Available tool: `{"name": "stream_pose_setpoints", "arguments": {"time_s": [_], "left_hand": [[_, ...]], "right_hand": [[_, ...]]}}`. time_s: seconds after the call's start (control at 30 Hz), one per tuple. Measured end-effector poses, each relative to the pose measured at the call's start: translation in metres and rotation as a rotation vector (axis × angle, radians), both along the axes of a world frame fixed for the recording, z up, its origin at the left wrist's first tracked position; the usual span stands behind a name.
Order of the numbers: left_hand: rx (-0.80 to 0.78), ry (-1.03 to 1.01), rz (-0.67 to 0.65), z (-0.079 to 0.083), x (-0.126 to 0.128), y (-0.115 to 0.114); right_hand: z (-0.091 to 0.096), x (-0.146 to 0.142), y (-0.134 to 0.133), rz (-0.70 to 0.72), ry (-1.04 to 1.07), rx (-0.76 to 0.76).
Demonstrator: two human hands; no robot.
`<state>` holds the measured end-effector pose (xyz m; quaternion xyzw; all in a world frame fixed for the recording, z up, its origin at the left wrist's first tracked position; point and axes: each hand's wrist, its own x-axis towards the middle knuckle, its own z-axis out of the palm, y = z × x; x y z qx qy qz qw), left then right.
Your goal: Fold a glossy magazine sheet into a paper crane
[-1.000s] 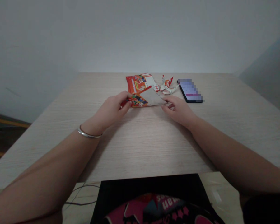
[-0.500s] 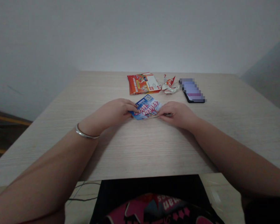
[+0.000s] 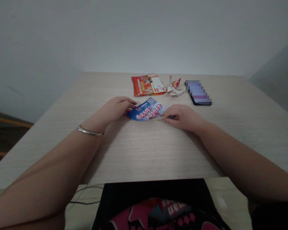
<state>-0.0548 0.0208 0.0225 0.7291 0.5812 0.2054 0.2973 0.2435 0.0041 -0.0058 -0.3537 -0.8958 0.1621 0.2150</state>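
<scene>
A blue printed leaflet [image 3: 147,111] with white and red lettering lies on the pale wooden table [image 3: 144,150]. My left hand [image 3: 115,108], a silver bangle on its wrist, pinches the leaflet's left end. My right hand [image 3: 180,115] pinches its right edge, fingers closed on the paper. The sheet bows slightly between the two hands.
Behind the hands lies a stack of red and orange leaflets [image 3: 147,85]. Crumpled red and white paper scraps [image 3: 174,87] sit to its right. A phone [image 3: 198,93] with a lit screen rests further right. A black cable [image 3: 86,195] hangs below the near edge.
A sheet was lifted off the red stack, brought nearer and turned blue side up. Since half a second ago it has shifted left and my left hand has slid to its left end.
</scene>
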Motion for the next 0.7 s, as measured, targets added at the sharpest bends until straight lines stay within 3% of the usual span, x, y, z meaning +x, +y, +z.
{"name": "stream_pose_setpoints", "arguments": {"time_s": [0.2, 0.3, 0.43, 0.57, 0.7], "left_hand": [[-0.033, -0.162, 0.039, -0.006, 0.011, -0.003], [0.027, -0.072, 0.047, -0.007, 0.019, -0.009], [0.199, 0.139, -0.037, -0.006, 0.027, -0.017], [0.235, 0.292, -0.050, -0.006, 0.030, -0.018], [0.220, 0.189, -0.120, -0.010, 0.032, -0.016]], "right_hand": [[-0.002, -0.004, -0.002, 0.042, 0.041, 0.002], [-0.002, -0.007, -0.002, 0.057, 0.055, -0.016], [-0.001, -0.011, -0.003, 0.067, 0.056, -0.030], [0.001, -0.015, -0.006, -0.014, 0.035, -0.048], [0.005, -0.017, -0.010, -0.161, 0.046, -0.096]]}}
